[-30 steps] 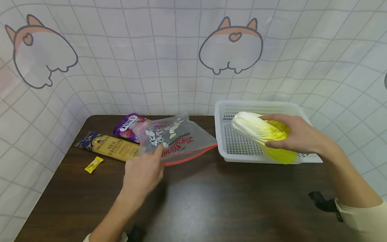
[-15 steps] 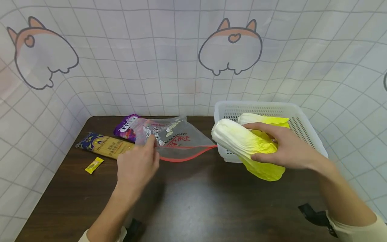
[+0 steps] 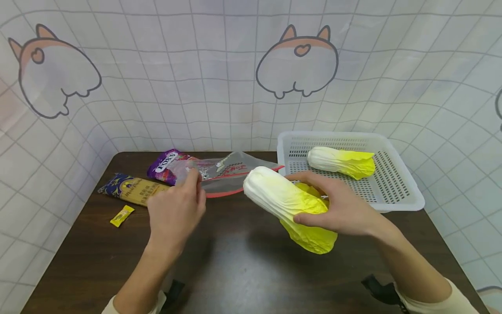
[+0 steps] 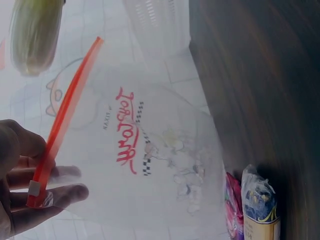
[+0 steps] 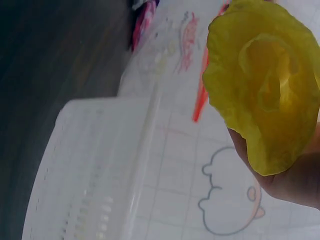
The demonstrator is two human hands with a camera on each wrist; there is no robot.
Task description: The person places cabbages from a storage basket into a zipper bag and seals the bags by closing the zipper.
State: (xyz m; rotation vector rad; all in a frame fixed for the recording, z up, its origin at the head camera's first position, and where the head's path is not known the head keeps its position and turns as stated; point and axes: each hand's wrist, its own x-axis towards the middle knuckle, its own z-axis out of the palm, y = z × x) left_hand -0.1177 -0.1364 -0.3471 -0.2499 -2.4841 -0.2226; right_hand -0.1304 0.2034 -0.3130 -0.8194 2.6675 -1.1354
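Having lifted out of the white perforated plastic basket (image 3: 396,198), the right hand (image 3: 345,209), fingers wrapped round the white-and-yellow napa cabbage (image 3: 288,205), now hovers mid-bench beside the clear red-zipped plastic bag (image 3: 229,174), whose mouth the left hand (image 3: 174,213) pinches, seemingly ready for loading.

Left hand (image 3: 175,213), forearm extended forward from the lower edge of the view, back of the hand uppermost; thumb and fingers (image 4: 60,195) pinched together at the tips. Right hand (image 3: 342,209), forearm entering from the lower right, fingers and thumb curled in a wide grasp, thumb on the near side, knuckles raised.
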